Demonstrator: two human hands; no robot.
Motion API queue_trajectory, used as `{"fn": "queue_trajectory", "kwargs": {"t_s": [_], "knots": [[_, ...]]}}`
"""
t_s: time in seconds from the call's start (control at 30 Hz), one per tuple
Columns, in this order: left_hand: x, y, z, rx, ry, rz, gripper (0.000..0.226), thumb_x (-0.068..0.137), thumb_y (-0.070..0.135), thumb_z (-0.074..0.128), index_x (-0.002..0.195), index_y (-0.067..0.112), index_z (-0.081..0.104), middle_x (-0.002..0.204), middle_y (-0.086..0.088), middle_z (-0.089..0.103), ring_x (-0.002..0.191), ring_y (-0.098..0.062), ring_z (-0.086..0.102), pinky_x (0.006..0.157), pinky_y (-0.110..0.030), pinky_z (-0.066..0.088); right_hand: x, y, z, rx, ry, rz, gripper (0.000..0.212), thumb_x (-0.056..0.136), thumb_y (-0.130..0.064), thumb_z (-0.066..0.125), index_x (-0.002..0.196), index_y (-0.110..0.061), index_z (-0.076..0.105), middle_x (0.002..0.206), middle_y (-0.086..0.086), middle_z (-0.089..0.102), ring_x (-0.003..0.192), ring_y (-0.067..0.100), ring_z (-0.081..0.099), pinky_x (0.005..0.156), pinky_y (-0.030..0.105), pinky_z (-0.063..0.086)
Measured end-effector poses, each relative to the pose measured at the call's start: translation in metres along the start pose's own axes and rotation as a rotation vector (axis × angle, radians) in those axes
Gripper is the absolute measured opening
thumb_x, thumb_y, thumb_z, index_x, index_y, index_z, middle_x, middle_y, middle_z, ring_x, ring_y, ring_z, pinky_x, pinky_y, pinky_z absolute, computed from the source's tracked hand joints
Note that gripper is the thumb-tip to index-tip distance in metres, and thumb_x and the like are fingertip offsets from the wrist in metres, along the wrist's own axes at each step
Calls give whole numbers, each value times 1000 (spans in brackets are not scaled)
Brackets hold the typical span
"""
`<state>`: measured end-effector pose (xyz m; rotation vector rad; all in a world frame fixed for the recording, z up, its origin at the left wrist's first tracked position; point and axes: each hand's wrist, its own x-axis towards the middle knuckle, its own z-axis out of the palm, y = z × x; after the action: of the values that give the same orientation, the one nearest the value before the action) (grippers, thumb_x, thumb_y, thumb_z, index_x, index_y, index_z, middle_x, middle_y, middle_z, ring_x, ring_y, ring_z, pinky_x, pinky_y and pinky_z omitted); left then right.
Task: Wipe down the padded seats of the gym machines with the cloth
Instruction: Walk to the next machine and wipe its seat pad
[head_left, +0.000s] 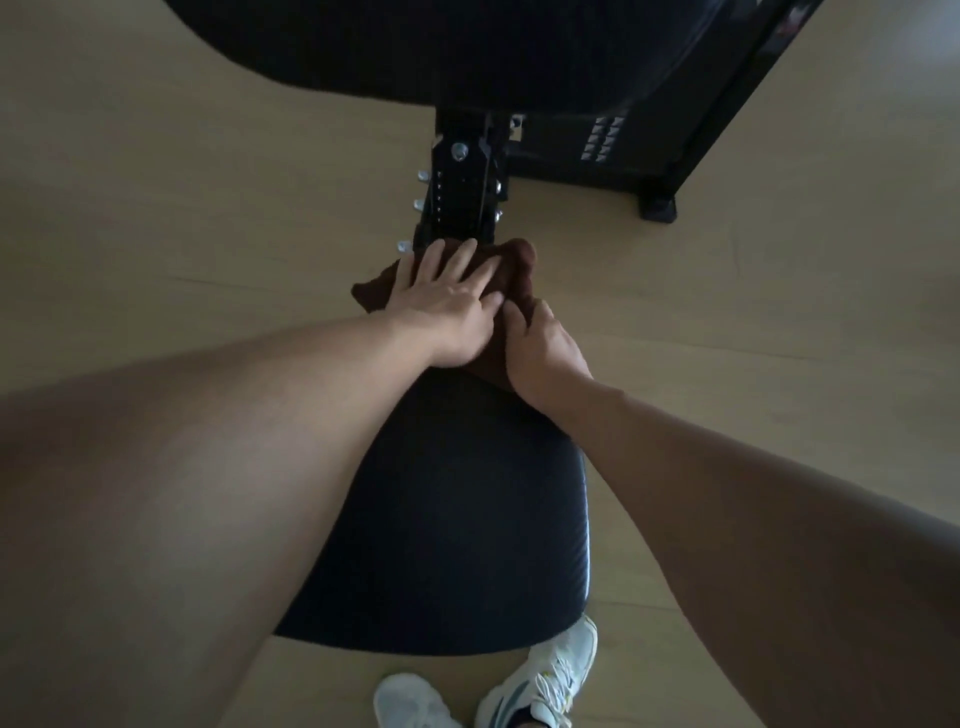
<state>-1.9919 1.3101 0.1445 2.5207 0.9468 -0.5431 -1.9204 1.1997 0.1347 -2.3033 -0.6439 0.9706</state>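
The left hand (447, 304) is laid flat on a dark brown cloth (511, 270), its fingers straight and spread, pressing the fabric down. Just beside it, the right hand (540, 348) is seen with its fingers curled into the near edge of the same cloth, which is gripped in a bunch. The two hands are touching at the thumbs. Both forearms are bare and are stretched forward from the bottom corners of the view.

The cloth is crumpled at the far, narrow end of a black padded seat (457, 519), where the seat meets the machine's upright. A corner of the fabric is seen hanging over the seat's left edge. The seat widens toward the viewer, and its glossy surface is shown bare below the hands.

Beyond the cloth, a black metal adjustment post (462, 197) with silver bolts is seen rising to a large black back pad (415, 47) at the top of the view. A black frame (717, 119) is set to the right of it, resting on a pale wooden floor (156, 208). Two white trainers (540, 680) are visible at the bottom edge, just beyond the seat's near end.
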Motion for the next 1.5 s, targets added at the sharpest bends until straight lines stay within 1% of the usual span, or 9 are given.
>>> {"fn": "queue_trajectory", "kwargs": {"t_s": [0.23, 0.5, 0.67, 0.8, 0.87, 0.93, 1.03, 1.2, 1.5], "knots": [[-33, 8, 13, 20, -18, 74, 56, 105, 46, 18, 158, 40, 0, 166, 8, -18, 151, -25, -23, 122, -48, -13, -30, 34, -14, 2, -44, -34, 43, 103, -52, 42, 126, -22, 60, 103, -1, 62, 90, 17, 55, 70, 29, 38], [-104, 34, 49, 13, 54, 209, 55, 105, 47, 19, 158, 39, 6, 168, 4, -7, 152, -28, -19, 122, -49, -13, -119, 71, -2, 305, 171, 41, 14, 102, -38, 52, 111, -31, 62, 92, -15, 68, 87, 6, 64, 65, 20, 44], [-168, 38, 78, -2, 151, 264, 53, 103, 45, 24, 156, 38, 22, 168, 5, 13, 155, -29, -3, 125, -50, 0, -181, 88, 23, 342, 247, 113, 35, 104, -32, 47, 139, -35, 49, 107, -21, 65, 94, 3, 64, 68, 16, 42], [-219, 36, 99, -85, 173, 232, 50, 102, 45, 24, 151, 40, 32, 165, 9, 23, 155, -25, 8, 124, -48, 10, -226, 100, 57, 342, 357, 73, 50, 101, -33, 47, 151, -34, 42, 141, -7, 59, 124, 16, 59, 90, 25, 49], [-240, 34, 110, -125, 202, 186, 47, 102, 42, 33, 147, 38, 43, 161, 11, 33, 153, -22, 19, 121, -45, 16, -237, 108, 71, 207, 410, -109, 56, 96, -38, 45, 152, -34, 39, 159, -6, 41, 143, 12, 41, 111, 18, 36], [-255, 29, 117, -170, 266, 124, 44, 99, 38, 43, 141, 34, 54, 156, 10, 42, 150, -22, 29, 118, -45, 22, -239, 119, 80, -4, 400, -257, 56, 97, -37, 46, 151, -27, 38, 161, -3, 34, 153, 15, 23, 122, 21, 20], [-264, 21, 122, -174, 374, 45, 45, 91, 36, 49, 132, 28, 64, 149, 5, 52, 142, -24, 43, 113, -47, 30, -239, 116, 81, -202, 432, -312, 52, 105, -44, 34, 147, -18, 48, 156, 3, 44, 153, 33, 22, 125, 37, 17], [-269, 0, 118, -131, 445, -115, 47, 90, 33, 44, 130, 23, 66, 145, 3, 55, 136, -25, 51, 105, -48, 36, -224, 75, 77, -411, 245, -497, 49, 95, -37, 48, 140, -21, 59, 152, -9, 46, 150, 23, 33, 124, 42, 20], [-259, -61, 100, -313, 391, -401, 57, 98, 42, 24, 149, 26, 44, 159, 7, 31, 148, -20, 32, 117, -44, 31, -170, -17, 106, -568, -126, -632, 56, 101, -36, 31, 154, -22, 39, 164, -8, 30, 156, 15, 9, 123, 45, 1]]}}
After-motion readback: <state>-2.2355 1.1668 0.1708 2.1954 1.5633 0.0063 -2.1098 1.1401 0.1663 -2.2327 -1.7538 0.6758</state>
